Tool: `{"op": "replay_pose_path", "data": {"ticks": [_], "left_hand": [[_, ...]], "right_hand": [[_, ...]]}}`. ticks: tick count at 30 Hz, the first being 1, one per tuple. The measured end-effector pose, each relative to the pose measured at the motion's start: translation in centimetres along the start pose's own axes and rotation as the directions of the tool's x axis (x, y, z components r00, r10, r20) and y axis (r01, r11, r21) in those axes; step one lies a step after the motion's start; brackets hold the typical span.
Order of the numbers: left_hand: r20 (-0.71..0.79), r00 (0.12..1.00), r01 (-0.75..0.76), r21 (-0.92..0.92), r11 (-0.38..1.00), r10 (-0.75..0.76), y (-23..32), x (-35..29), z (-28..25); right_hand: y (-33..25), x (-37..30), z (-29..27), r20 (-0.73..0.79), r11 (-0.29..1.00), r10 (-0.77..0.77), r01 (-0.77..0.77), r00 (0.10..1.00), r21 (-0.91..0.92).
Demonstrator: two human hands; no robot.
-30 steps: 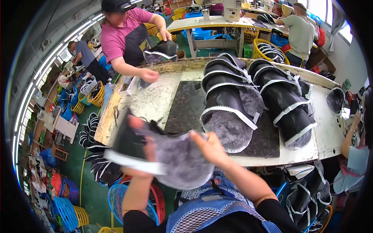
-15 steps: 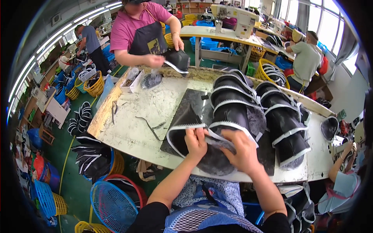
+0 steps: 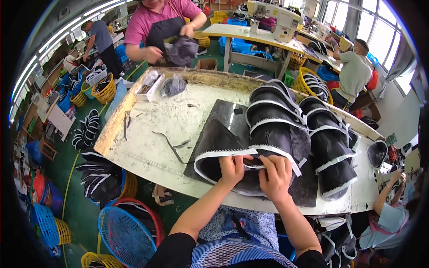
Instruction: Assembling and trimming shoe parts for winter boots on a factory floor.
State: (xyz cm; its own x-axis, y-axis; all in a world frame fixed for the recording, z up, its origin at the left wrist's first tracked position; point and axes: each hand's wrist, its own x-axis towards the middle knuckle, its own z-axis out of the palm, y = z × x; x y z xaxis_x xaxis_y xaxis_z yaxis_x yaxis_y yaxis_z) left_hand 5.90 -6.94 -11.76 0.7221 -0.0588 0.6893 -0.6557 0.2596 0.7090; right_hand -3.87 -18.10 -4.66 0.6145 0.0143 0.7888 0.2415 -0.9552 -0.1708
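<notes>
In front of me lies a black leather-like piece point(image 3: 216, 139) with a white, toothed edging strip and a dark fuzzy lining, curved open toward me. My left hand point(image 3: 232, 170) is closed, pinching its white edge near the strip's end. Close beside it, my right hand point(image 3: 275, 177) pinches the rim where the edging continues; its fingertips partly hide the spot. Under the piece is a dark flat slab point(image 3: 222, 111). A stack of similar white-edged pieces point(image 3: 270, 134) touches the right side of my work, and a second stack point(image 3: 330, 145) stands farther right.
Dark strip scraps point(image 3: 169, 145), a small box point(image 3: 149, 89) and a plastic bag point(image 3: 173, 87) lie on the pale worktable point(image 3: 143, 138). Across it a person point(image 3: 163, 29) handles a dark piece. Baskets, including a blue one point(image 3: 127, 232), stand on the floor at left.
My right hand has drawn its part of the rim up and closed its fingers near my left hand. The person opposite has turned their piece over and raised it.
</notes>
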Motion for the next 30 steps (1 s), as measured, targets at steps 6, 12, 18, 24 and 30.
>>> {"op": "replay_pose_path", "data": {"ticks": [6, 12, 18, 24, 30], "left_hand": [[-0.075, 0.993, 0.086, -0.091, 0.992, -0.093, 0.8, 1.0, -0.6], [-0.072, 0.997, 0.022, -0.136, 0.990, -0.032, -0.7, -0.1, -0.3], [-0.084, 0.996, -0.021, -0.057, 0.998, 0.016, -0.1, -0.3, 0.0], [-0.117, 0.993, 0.003, -0.061, 0.998, -0.010, -1.7, -0.8, -0.6], [-0.038, 0.999, -0.018, 0.299, 0.954, 0.031, -1.6, -1.2, -1.7]], "right_hand": [[-3.1, -1.1, -0.5, -0.098, 0.991, 0.064, -0.052, 0.993, 0.123], [-3.2, -1.7, 0.2, -0.065, 0.960, 0.173, -0.154, 0.983, 0.233], [-2.9, 0.4, 0.0, -0.007, 0.995, 0.096, -0.096, 0.995, 0.010], [-3.7, 1.2, 0.5, 0.146, 0.981, 0.025, -0.053, 0.989, 0.184], [-5.2, -1.0, 1.2, 0.363, 0.535, 0.549, -0.651, 0.753, 0.539]]}}
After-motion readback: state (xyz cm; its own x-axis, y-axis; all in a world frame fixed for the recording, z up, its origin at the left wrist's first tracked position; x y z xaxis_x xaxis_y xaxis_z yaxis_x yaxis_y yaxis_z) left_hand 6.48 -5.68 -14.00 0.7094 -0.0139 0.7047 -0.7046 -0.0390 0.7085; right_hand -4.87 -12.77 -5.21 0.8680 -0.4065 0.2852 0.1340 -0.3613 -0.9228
